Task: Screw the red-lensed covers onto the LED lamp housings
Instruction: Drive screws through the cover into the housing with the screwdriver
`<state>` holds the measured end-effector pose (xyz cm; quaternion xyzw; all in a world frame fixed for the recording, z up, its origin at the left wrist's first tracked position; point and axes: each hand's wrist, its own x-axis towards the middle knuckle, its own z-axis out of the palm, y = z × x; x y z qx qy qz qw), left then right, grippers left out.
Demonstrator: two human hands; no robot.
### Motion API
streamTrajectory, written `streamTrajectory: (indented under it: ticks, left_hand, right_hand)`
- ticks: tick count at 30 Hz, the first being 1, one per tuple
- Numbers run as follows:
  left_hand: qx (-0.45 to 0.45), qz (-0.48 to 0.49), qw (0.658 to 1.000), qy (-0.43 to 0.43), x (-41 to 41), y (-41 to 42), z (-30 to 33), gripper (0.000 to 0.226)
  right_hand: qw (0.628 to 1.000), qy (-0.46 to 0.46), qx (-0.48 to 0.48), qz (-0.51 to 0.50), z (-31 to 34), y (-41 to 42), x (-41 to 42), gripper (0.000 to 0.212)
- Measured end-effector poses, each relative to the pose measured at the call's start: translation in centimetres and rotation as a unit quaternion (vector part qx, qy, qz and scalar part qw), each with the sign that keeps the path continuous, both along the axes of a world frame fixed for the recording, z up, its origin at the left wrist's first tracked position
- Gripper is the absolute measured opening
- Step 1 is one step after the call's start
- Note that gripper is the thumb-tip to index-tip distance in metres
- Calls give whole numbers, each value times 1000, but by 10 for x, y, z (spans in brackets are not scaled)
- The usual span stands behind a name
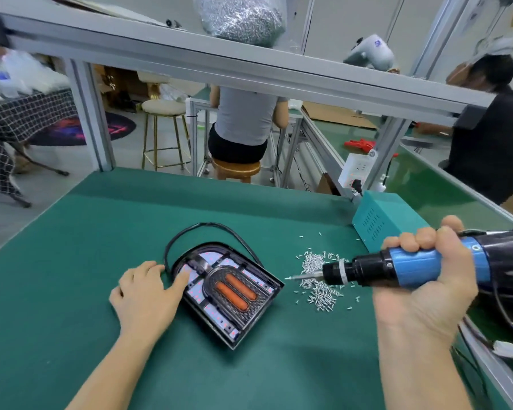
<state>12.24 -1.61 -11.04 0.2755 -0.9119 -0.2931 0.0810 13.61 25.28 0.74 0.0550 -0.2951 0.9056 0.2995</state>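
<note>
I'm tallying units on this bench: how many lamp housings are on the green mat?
1. The lamp housing lies mid-mat, the left hand resting on its left edge, screws piled to its right. None other shows.

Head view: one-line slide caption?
Left hand steadies lamp; right hand holds screwdriver over loose screws.

No legible text, labels or numbers. Blue marking on the grey device (370,51) is too blurred to read.
</note>
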Motion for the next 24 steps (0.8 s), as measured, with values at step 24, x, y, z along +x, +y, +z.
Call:
streamTrajectory:
  ticks: [24]
  left_hand:
    - [526, -31, 825, 205, -17, 28, -2, 35]
  right_hand:
    - [986, -44, 158, 27, -16, -89, -70, 28]
